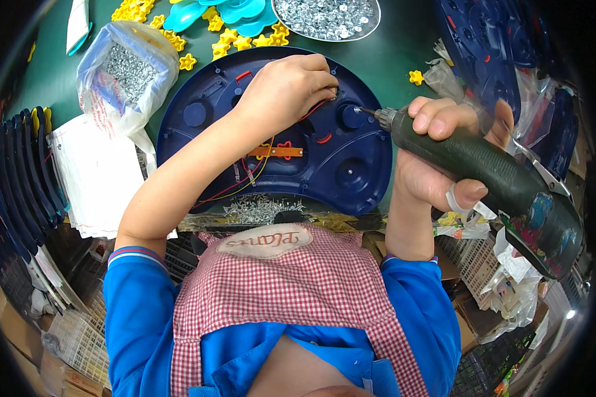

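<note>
Dark blue shell (318, 185) lies on the worktop (56, 79); I see the right hand (425, 177) wrapping the screwdriver (503, 172), can't tell what the left hand (288, 86) pinches. Screwing seems the step; next calls for steady aim.

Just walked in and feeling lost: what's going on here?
The right hand grips a dark driver, its bit over the right side of a blue shell. The left hand is over the shell, its fingers near a red wire; whether they pinch anything is unclear. Loose screws lie beside the shell's near edge.
</note>
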### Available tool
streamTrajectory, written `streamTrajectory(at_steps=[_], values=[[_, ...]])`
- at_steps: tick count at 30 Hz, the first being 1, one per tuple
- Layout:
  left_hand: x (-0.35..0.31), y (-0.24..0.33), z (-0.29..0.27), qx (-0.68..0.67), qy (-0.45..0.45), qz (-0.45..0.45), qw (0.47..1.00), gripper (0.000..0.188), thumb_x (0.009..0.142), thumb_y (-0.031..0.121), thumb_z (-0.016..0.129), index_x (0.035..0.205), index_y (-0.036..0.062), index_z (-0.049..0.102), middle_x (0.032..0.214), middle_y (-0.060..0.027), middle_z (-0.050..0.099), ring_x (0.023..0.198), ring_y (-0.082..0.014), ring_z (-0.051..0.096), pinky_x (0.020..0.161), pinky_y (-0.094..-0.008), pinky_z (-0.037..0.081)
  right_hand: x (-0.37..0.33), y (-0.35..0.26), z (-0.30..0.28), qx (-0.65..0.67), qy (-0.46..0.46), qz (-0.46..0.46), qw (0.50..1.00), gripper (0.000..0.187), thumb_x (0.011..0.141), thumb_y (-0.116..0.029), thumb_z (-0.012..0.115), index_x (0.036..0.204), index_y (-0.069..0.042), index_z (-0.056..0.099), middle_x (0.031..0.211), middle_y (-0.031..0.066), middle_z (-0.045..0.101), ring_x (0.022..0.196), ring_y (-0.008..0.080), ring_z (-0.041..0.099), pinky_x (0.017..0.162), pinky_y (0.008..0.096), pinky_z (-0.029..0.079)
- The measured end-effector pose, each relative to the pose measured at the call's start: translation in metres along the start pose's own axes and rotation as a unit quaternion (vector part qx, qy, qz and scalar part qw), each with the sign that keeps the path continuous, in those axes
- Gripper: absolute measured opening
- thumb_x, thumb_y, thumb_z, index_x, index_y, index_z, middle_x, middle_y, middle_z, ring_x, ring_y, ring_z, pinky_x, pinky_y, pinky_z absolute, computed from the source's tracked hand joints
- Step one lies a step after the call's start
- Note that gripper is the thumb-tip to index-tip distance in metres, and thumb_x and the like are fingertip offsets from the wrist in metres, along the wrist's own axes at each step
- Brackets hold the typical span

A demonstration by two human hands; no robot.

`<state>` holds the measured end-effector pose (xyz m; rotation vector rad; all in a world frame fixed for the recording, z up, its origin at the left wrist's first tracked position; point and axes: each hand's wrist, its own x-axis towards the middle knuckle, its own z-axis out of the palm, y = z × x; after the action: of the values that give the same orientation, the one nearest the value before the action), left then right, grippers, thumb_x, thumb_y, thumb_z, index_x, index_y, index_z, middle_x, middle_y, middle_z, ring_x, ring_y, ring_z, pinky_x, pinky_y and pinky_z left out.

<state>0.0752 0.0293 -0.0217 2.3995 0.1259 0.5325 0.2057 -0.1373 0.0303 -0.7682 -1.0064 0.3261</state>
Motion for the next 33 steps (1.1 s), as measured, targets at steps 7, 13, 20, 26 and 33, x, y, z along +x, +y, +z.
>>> streamTrajectory(at_steps=[7, 13, 20, 26, 33], values=[[-0.006, -0.006, 0.000, 0.013, 0.044, -0.002, 0.999, 0.023, 0.073, 0.017, 0.080, 0.093, 0.0081, 0.076, 0.093, -0.0030, 0.066, 0.086, -0.0231, 0.061, 0.079, -0.0344, 0.051, 0.005, 0.005, 0.007, -0.005, -0.007, 0.004, 1.000, 0.091, 0.085, -0.066, 0.062, 0.147, -0.009, 0.028, 0.088, 0.0109, 0.061, 0.078, 0.0230, 0.059, 0.074, 0.0410, 0.047], [-0.011, 0.013, -0.012, -0.062, 0.012, -0.005, 0.998, 0.028, 0.071, 0.020, 0.081, 0.095, 0.0091, 0.073, 0.093, -0.0016, 0.068, 0.086, -0.0231, 0.060, 0.076, -0.0341, 0.049, 0.009, 0.001, 0.021, 0.047, -0.004, 0.011, 0.999, 0.091, 0.084, -0.068, 0.061, 0.148, -0.010, 0.030, 0.088, 0.0100, 0.060, 0.077, 0.0227, 0.058, 0.075, 0.0410, 0.047], [-0.025, 0.015, -0.009, 0.141, 0.060, 0.090, 0.984, 0.022, 0.074, 0.030, 0.075, 0.084, 0.0126, 0.065, 0.080, 0.0019, 0.057, 0.081, -0.0166, 0.056, 0.070, -0.0305, 0.045, 0.008, -0.002, 0.032, 0.061, 0.004, 0.011, 0.998, 0.096, 0.082, -0.068, 0.065, 0.147, -0.008, 0.028, 0.086, 0.0106, 0.060, 0.075, 0.0227, 0.059, 0.073, 0.0400, 0.048], [-0.022, 0.026, -0.014, 0.205, 0.063, 0.116, 0.970, 0.022, 0.073, 0.030, 0.073, 0.082, 0.0136, 0.061, 0.083, 0.0028, 0.057, 0.081, -0.0147, 0.056, 0.071, -0.0290, 0.044, 0.008, 0.001, 0.039, 0.055, -0.003, 0.017, 0.998, 0.101, 0.080, -0.068, 0.067, 0.146, -0.006, 0.025, 0.085, 0.0112, 0.061, 0.074, 0.0229, 0.061, 0.072, 0.0397, 0.051], [-0.017, 0.025, -0.015, 0.149, 0.062, 0.079, 0.984, 0.037, 0.073, 0.033, 0.077, 0.098, 0.0085, 0.066, 0.104, -0.0023, 0.065, 0.097, -0.0237, 0.061, 0.084, -0.0355, 0.049, 0.005, 0.007, 0.032, 0.051, -0.009, 0.003, 0.999, 0.091, 0.087, -0.066, 0.060, 0.149, -0.008, 0.027, 0.089, 0.0111, 0.060, 0.078, 0.0239, 0.059, 0.073, 0.0410, 0.048]])
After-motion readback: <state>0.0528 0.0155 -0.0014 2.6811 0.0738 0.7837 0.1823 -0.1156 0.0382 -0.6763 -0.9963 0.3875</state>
